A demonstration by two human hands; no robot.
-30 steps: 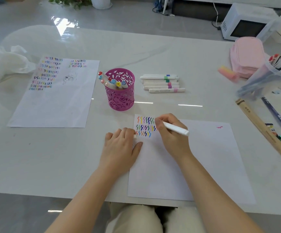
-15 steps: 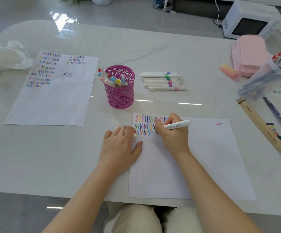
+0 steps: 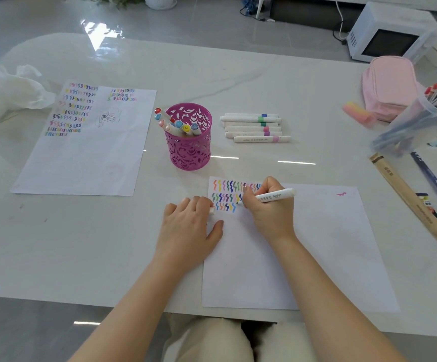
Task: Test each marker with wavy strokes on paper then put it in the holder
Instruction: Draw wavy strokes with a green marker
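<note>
My right hand grips a white marker, its tip down on the white paper at the end of the third row of coloured wavy strokes. My left hand lies palm down on the paper's left edge, with a small white cap poking out under its fingers. The magenta cut-out holder stands behind the paper with several markers in it. A row of white markers lies to the holder's right.
A second sheet covered in strokes lies at the left, with crumpled white plastic behind it. At the right are a pink pouch, a pink eraser, a clear tub of pens and a wooden ruler.
The marker's tip has gone from the top rows down to the end of the third row, and its barrel has swung from pointing down-right to pointing slightly up-right. The left hand has stayed put.
</note>
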